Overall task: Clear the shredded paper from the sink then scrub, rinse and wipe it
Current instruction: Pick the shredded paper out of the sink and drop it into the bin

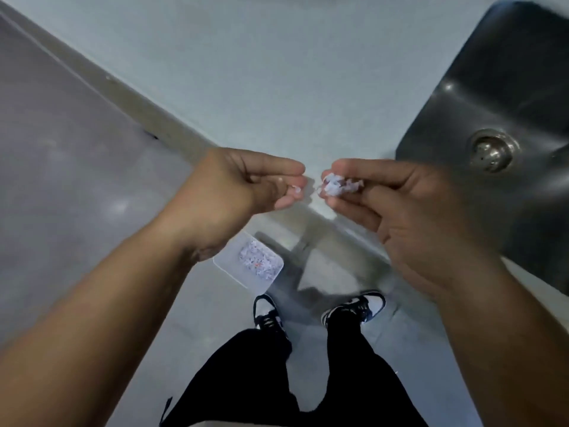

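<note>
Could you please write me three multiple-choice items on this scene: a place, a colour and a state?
1. Where is the pale container of shredded paper? A: in the sink. B: on the floor by the shoes. C: on the counter.
2. What colour are the trousers? A: black. B: red. C: white.
3. What is the right hand doing? A: hanging idle. B: gripping a sponge. C: holding a paper clump.
Key: 1 B, it lies on the floor beside the shoes; 2 A, both legs are black; 3 C, its fingers curl round the paper clump.
</note>
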A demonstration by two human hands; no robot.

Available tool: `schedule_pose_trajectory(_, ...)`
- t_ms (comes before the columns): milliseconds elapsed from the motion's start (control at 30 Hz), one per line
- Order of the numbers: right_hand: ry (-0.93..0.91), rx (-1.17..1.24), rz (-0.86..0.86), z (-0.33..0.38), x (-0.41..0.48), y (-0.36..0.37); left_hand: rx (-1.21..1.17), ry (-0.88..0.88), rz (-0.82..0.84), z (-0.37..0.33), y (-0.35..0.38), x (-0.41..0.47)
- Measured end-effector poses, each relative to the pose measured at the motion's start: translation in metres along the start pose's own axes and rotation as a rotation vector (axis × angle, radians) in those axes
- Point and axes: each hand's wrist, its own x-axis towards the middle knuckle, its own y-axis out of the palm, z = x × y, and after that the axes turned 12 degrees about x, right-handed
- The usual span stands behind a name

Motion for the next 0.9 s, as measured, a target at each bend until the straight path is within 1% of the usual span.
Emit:
schedule_pose_trajectory(100, 0.024, -0.152, 0.035, -0.055, -0.004, 0.034, -0.05, -0.107, -0.056, 0.06, -0.035, -0.029)
schedule_pose_trajectory(133, 0.026, -0.2, 0.018, -0.067, -0.004, 0.034, -0.061, -0.15, -0.067, 0.076, -0.036, -0.033)
schedule_pose_trajectory(233, 0.124, -0.352, 0.027, -0.138, 0.02, 0.04, -0.097, -0.288, -0.176, 0.149, -0.053, -0.039)
schedule_pose_trajectory(333, 0.265, -0.407, -0.01, -0.215, 0.06, 0.024, -0.063, -0.401, -0.28, 0.226, -0.061, -0.022)
schedule_pose_trajectory(433, 0.413, -0.408, -0.105, -0.291, 0.104, 0.001, -0.077, -0.498, -0.333, 0.296, -0.062, 0.009)
schedule_pose_trajectory(600, 0.534, -0.482, -0.215, -0.394, 0.162, -0.021, -0.152, -0.621, -0.432, 0.389, -0.053, 0.068)
schedule_pose_trajectory(667, 0.569, -0.563, -0.224, -0.423, 0.177, -0.023, -0.13, -0.653, -0.447, 0.416, -0.047, 0.089)
schedule_pose_trajectory(767, 0.55, -0.743, -0.219, -0.459, 0.195, -0.028, -0.02, -0.688, -0.474, 0.449, -0.039, 0.119)
schedule_pose_trajectory(833, 0.542, -0.745, -0.307, -0.473, 0.202, -0.027, 0.088, -0.709, -0.501, 0.467, -0.033, 0.133)
schedule_pose_trajectory(900, 0.537, -0.748, -0.358, -0.484, 0.204, -0.029, 0.165, -0.736, -0.474, 0.482, -0.03, 0.142)
